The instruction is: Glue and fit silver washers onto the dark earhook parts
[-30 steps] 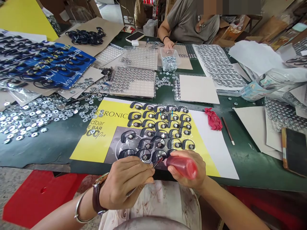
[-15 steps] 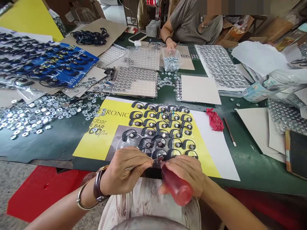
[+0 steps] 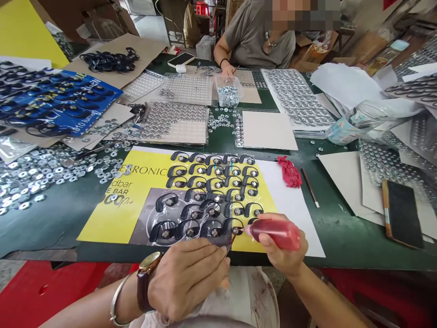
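My right hand (image 3: 288, 248) is closed around a red squeeze bottle (image 3: 275, 233), tilted nearly flat, its narrow nozzle pointing left. The nozzle tip is at the round end of a black ear-hook piece (image 3: 227, 224) at the near right of several rows. My left hand (image 3: 193, 273) is closed on a thin pointed tool (image 3: 233, 241); its tip reaches up close to that same piece, and most of it is hidden by the fingers. The black hook pieces lie on clear plastic over a yellow printed sheet (image 3: 102, 223), each with a small shiny centre.
Loose metal washers (image 3: 44, 168) spread over the left. Behind the sheet are trays of round parts (image 3: 160, 123) and a clear tub (image 3: 228, 93). A red cloth (image 3: 289, 172), a thin stick (image 3: 310, 187) and a phone (image 3: 404, 214) lie right. A co-worker (image 3: 259, 41) sits opposite.
My right hand has moved right and turned the bottle, so its nozzle now points left at the rightmost near piece. My left hand has shifted slightly right and lower. The view has shifted too.
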The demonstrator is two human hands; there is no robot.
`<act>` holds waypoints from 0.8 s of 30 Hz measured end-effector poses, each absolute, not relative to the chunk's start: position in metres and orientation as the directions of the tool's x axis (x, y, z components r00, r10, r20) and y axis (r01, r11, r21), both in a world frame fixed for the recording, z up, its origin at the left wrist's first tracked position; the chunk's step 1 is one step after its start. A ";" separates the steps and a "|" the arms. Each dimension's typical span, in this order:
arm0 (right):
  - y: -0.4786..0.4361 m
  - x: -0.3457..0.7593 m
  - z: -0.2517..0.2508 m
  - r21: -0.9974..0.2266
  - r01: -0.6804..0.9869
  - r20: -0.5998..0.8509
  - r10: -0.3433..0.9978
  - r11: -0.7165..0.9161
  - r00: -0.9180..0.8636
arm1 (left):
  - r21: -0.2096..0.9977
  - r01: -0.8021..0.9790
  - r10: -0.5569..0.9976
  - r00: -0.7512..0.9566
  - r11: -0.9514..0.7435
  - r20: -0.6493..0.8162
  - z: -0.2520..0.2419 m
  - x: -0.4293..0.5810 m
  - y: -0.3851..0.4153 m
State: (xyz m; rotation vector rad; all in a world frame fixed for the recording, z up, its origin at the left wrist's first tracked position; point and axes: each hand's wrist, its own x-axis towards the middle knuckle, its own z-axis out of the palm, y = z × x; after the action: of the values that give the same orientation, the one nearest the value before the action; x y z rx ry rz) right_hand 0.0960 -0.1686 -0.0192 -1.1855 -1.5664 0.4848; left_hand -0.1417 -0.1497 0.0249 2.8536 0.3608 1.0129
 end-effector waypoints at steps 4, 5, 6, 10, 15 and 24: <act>-0.167 0.092 -0.015 -0.722 0.514 0.540 0.842 0.462 0.001 | 0.175 0.197 0.263 0.762 -0.965 0.592 0.022 -0.139 -0.148; -0.166 0.092 -0.013 -0.698 0.529 0.561 0.828 0.482 -0.015 | 0.179 0.205 0.271 0.764 -0.962 0.586 0.022 -0.139 -0.148; -0.165 0.091 -0.011 -0.674 0.544 0.580 0.814 0.500 -0.029 | 0.179 0.213 0.278 0.765 -0.960 0.581 0.023 -0.139 -0.149; -0.161 0.090 -0.007 -0.603 0.578 0.632 0.771 0.550 -0.074 | 0.180 0.238 0.298 0.759 -0.955 0.579 0.025 -0.138 -0.150; -0.161 0.090 -0.008 -0.588 0.581 0.627 0.771 0.562 -0.111 | 0.202 0.230 0.306 0.754 -0.952 0.581 0.025 -0.138 -0.150; -0.164 0.089 -0.013 -0.532 0.636 0.684 0.726 0.560 -0.068 | 0.294 0.212 0.348 0.748 -0.932 0.565 0.021 -0.140 -0.147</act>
State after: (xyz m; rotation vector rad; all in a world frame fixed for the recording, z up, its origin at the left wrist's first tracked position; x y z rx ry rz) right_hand 0.0891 -0.1639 -0.0133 -1.1302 -1.7652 0.1103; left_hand -0.1400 -0.1472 0.0210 2.7363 0.4438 0.9463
